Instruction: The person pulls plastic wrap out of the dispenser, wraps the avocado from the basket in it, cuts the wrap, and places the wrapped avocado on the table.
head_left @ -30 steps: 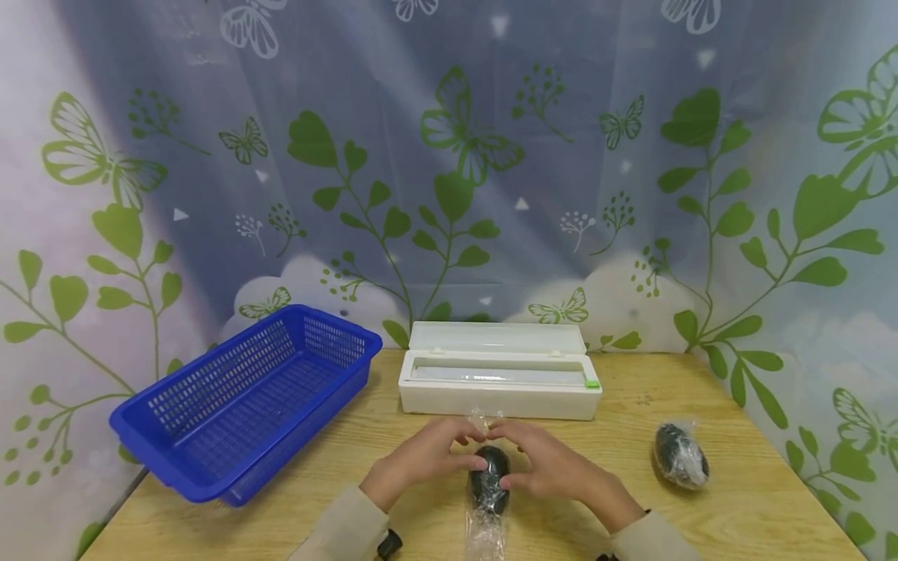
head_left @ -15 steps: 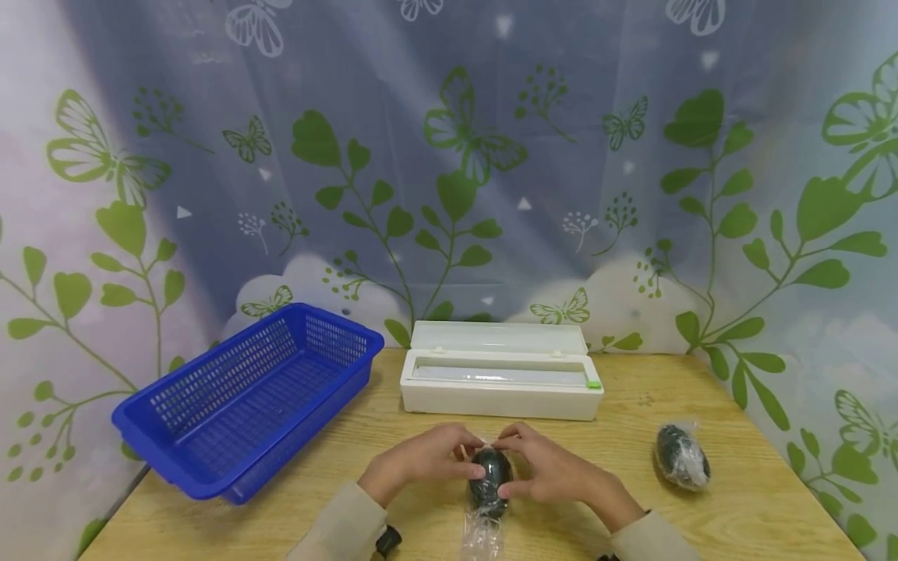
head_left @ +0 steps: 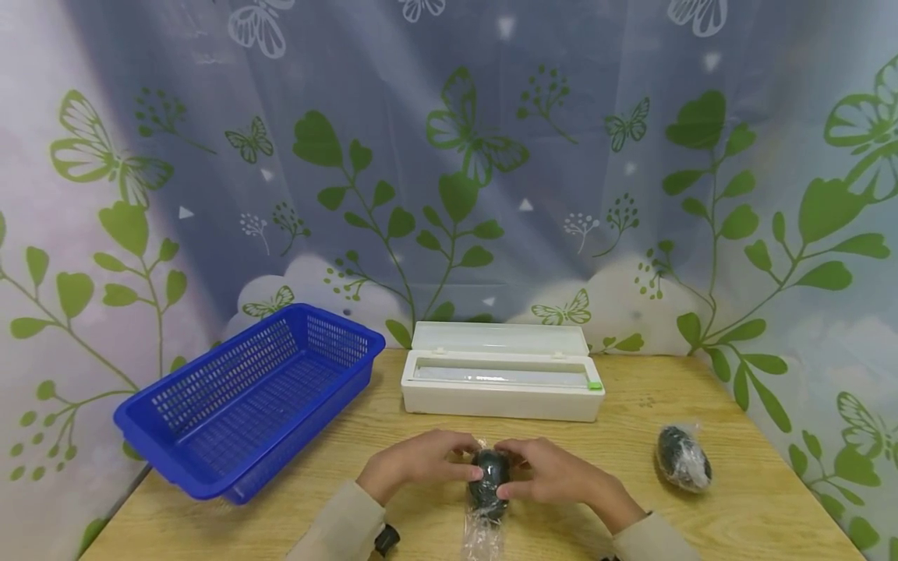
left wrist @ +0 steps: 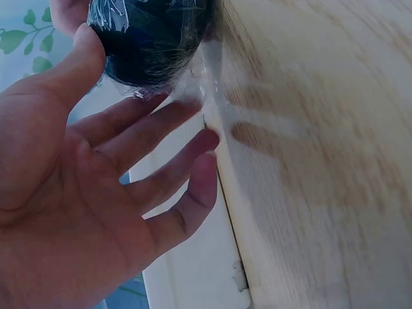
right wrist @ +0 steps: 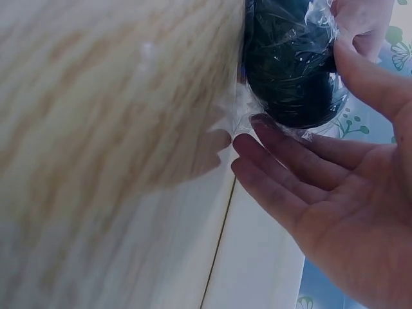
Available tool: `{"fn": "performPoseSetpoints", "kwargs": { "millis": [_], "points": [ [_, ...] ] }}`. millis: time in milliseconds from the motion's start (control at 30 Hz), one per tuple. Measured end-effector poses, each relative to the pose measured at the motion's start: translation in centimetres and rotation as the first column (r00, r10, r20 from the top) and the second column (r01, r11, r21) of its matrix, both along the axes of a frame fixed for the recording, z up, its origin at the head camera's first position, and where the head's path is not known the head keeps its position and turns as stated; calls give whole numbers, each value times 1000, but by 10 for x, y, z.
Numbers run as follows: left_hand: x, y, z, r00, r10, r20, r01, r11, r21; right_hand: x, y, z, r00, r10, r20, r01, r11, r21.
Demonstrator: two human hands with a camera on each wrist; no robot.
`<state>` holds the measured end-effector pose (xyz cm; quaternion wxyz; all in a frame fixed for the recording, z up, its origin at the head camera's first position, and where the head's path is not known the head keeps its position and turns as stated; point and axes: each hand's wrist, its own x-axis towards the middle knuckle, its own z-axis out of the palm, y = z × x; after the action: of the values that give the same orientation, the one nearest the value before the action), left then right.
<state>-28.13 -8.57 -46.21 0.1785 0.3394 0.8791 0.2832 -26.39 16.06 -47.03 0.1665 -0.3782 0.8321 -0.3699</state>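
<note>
A dark green, oval avocado (head_left: 490,489) wrapped in clear cling film lies at the front middle of the table, its loose film (head_left: 482,539) trailing toward me. My left hand (head_left: 426,463) holds it from the left, thumb on its upper side and fingers at the film on its far end. From the right, my right hand (head_left: 553,474) grips it likewise, thumb against its side. In the left wrist view, film is bunched under the avocado (left wrist: 151,42) by the fingertips. The right wrist view has fingers curving beneath the avocado's end (right wrist: 293,71).
Behind the hands stands a white cling film dispenser (head_left: 501,401), lid raised, with a green slider at its right end. A blue plastic basket (head_left: 245,475) is at the left. Another film-wrapped avocado (head_left: 683,458) rests on the wooden table (head_left: 603,538) at the right.
Film that stuck out beyond the avocado's far end has been drawn in and folded down by the fingers. Both hands have shifted slightly toward me.
</note>
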Motion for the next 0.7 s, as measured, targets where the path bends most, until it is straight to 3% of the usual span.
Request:
{"fn": "performPoseSetpoints", "kwargs": {
  "millis": [300, 567, 700],
  "points": [
    [2, 0, 2, 998, 31, 53, -31, 1000, 0, 0, 0, 1, 998, -66, 9, 66, 997, 49],
    [1, -2, 2, 997, -71, 20, 71, 997, 37, 1, -1, 1, 994, -106, -20, 107, 993, 48],
    [0, -1, 1, 996, -90, 9, 89, 993, 83, 1, 0, 2, 986, -158, -47, 159, 987, 34]
  ]
}}
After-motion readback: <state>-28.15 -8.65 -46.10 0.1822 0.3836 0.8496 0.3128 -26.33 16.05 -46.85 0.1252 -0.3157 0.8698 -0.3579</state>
